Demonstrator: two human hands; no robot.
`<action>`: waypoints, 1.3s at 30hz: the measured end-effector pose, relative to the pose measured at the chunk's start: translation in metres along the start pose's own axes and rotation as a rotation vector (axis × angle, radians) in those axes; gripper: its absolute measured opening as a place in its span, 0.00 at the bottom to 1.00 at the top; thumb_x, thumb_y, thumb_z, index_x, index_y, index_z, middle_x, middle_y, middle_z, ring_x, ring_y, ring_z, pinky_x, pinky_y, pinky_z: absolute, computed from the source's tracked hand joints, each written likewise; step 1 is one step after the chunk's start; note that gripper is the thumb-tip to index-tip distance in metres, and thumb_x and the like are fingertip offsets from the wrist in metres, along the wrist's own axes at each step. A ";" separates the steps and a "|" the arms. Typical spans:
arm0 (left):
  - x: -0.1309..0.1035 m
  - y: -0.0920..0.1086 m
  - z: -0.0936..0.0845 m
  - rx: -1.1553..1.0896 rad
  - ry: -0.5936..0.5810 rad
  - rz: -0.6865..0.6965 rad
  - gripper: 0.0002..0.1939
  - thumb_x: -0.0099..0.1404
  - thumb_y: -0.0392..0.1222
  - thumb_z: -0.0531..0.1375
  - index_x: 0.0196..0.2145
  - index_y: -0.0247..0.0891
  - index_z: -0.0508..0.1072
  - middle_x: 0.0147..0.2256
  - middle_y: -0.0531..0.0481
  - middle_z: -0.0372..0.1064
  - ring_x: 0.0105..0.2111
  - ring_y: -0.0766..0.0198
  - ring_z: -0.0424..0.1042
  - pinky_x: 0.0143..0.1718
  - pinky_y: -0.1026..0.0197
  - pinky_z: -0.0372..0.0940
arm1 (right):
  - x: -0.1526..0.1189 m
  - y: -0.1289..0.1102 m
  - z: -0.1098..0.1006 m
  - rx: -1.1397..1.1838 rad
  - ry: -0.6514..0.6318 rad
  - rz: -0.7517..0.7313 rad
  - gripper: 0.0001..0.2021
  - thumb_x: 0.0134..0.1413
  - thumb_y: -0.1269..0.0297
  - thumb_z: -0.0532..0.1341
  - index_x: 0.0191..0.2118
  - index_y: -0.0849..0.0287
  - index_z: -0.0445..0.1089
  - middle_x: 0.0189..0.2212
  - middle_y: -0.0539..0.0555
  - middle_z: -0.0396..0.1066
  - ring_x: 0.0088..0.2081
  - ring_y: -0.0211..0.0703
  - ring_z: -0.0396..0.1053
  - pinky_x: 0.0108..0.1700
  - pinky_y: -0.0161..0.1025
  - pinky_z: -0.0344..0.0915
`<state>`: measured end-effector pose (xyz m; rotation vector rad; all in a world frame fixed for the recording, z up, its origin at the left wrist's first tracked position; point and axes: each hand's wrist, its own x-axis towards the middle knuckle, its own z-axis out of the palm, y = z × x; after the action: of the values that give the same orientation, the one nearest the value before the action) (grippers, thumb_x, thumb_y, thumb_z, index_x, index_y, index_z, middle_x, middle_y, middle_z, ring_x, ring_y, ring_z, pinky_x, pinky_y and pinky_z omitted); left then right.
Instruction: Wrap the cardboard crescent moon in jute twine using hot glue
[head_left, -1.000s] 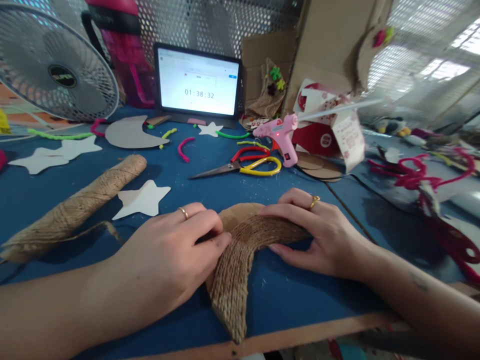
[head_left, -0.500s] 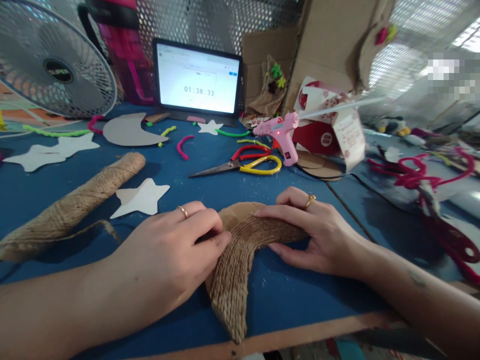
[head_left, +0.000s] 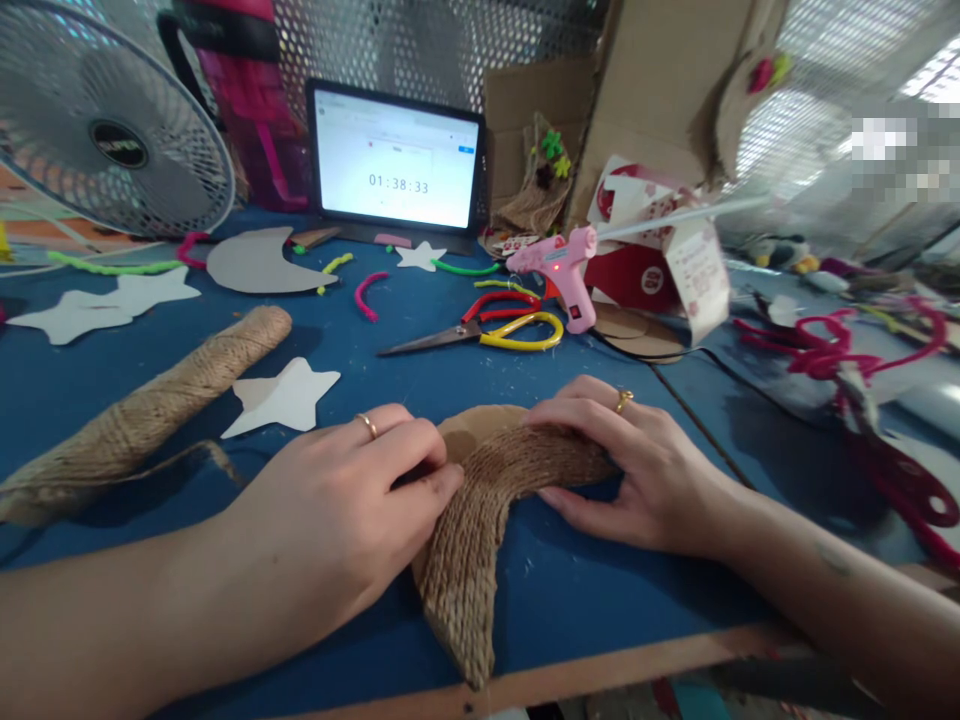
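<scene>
Right hand (head_left: 646,468) clamped across cardboard-and-twine crescent (head_left: 472,540), thumb at inner edge — left hand (head_left: 352,500) curled against it, grip unclear.

Reading from the crescent (head_left: 487,510) as centre, you have bare table (head_left: 574,580) from four to five o'clock, bounded by your right hand (head_left: 637,475) and the wooden edge (head_left: 600,667). At twelve, a narrow open strip ends at the scissors (head_left: 471,332). The glue gun (head_left: 568,270) stands at one, its cord (head_left: 701,350) crossing two. Beyond your left hand (head_left: 360,500), the star (head_left: 289,397) obstructs ten.
</scene>
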<state>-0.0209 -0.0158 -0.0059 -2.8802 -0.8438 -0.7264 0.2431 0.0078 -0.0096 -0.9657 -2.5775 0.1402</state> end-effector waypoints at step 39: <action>-0.001 0.000 0.001 -0.002 -0.009 0.002 0.11 0.67 0.30 0.51 0.33 0.33 0.73 0.32 0.47 0.65 0.30 0.62 0.62 0.28 0.60 0.62 | 0.002 -0.002 0.000 -0.010 0.021 0.016 0.17 0.48 0.61 0.62 0.45 0.59 0.65 0.37 0.55 0.67 0.36 0.41 0.68 0.35 0.38 0.67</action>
<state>-0.0211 -0.0159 -0.0073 -2.8874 -0.8420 -0.7155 0.2406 0.0075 -0.0081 -0.9870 -2.5545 0.1211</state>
